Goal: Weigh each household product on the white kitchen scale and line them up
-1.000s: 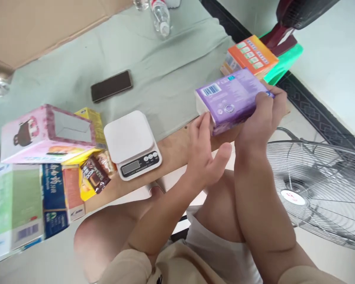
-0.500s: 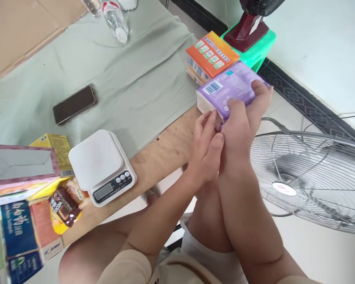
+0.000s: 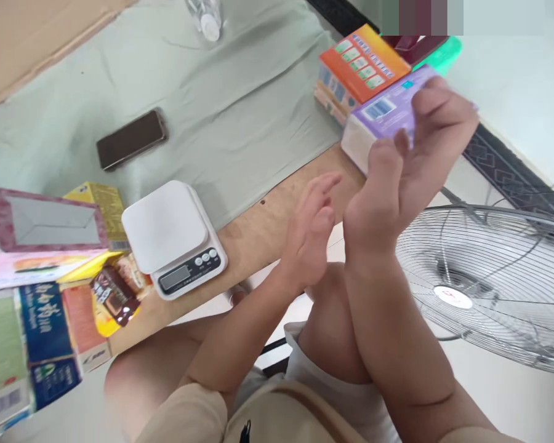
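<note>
The left hand (image 3: pixel 310 231), fingers a bit bent, is empty over the table (image 3: pixel 253 224)'s near edge. The right hand (image 3: pixel 415 169) bends over the purple tissue pack (image 3: pixel 399 117), its grip loose, thumb and fingers apart. The pack, with its barcode (image 3: pixel 379 109), is right, just beside the orange box (image 3: pixel 357 80). The box's blue writing (image 3: pixel 373 56) is too blurry to read.

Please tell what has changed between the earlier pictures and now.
The purple pack moved rightward, away from the scale, and now lies beside the orange box. The left hand let go and drew back from it. The right hand loosened its grip; whether it still touches the pack is unclear. The scale, phone and orange box stayed in place; only the view shifted around them.
</note>
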`<state>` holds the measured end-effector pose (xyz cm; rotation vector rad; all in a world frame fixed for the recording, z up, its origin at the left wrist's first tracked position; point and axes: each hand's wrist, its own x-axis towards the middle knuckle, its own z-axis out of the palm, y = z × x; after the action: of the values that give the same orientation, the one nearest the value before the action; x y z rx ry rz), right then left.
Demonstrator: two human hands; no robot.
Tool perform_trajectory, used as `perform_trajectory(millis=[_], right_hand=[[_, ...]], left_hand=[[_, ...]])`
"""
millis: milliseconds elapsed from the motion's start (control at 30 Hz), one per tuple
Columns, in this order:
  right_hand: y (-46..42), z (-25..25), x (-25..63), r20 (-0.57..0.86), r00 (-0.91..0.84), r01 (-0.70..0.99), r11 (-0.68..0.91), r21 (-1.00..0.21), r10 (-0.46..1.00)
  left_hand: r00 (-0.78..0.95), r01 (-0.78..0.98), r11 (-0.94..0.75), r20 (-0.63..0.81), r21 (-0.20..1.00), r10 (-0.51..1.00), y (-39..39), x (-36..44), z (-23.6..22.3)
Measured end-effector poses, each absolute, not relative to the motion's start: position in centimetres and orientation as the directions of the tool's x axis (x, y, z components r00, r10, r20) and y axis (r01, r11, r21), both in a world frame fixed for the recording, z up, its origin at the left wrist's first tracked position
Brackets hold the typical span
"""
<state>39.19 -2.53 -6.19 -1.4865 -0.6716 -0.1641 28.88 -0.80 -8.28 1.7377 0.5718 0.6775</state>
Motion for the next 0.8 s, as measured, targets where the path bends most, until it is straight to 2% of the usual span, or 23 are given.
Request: perform_trajectory(millis=[67, 133, 267, 367, 433, 500, 633, 800], right_hand=[[-2.2, -5.2, 36.9, 0.55, 0.73, 0.526, 0.181, -0.831, 0.407], [-2.0, -4.9, 34.8, 0.542, 0.669, 0.506, 0.222, -0.834, 0.509], [-0.8, -5.2, 30.3, 0.497, 0.581, 0.448, 0.257, -0.856, 0.644], [0.8, -5.2, 25.9, 0.495, 0.505, 0.411, 0.307, -0.858, 0.707], [1.8, -5.1, 22.6, 0.48, 0.441, 0.369, 0.334, -0.867, 0.759], [2.6, -5.1, 19.5, 0.458, 0.353, 0.338, 0.345, -0.875, 0.816], [3.6, -5.2, 14.9, 0.415, 0.193, 0.323, 0.342, -0.882, 0.889], [4.9, -5.9, 12.3, 0.345, 0.092, 0.305, 0.303, -0.903, 0.934]], left_hand=[[0.679, -0.047, -0.157, 0.146, 0.987, 0.719, -0.6, 25.0, -7.4], [0.621, -0.086, -0.145, 0.167, 0.986, 0.766, -0.1, 21.0, -6.3], [0.493, 0.022, -0.318, 0.266, 0.948, 0.828, 1.8, 13.5, -3.0], [0.361, 0.081, -0.53, 0.471, 0.844, 0.805, 3.3, 8.1, -0.9], [0.214, 0.142, -0.638, 0.606, 0.757, 0.766, 4.4, 4.7, -0.5], [0.043, 0.224, -0.665, 0.674, 0.713, 0.738, 5.7, 1.7, -1.1], [-0.204, 0.257, -0.596, 0.646, 0.761, 0.736, 8.1, -2.3, -2.8], [-0.231, 0.079, -0.484, 0.488, 0.872, 0.842, 9.0, -2.6, -2.3]])
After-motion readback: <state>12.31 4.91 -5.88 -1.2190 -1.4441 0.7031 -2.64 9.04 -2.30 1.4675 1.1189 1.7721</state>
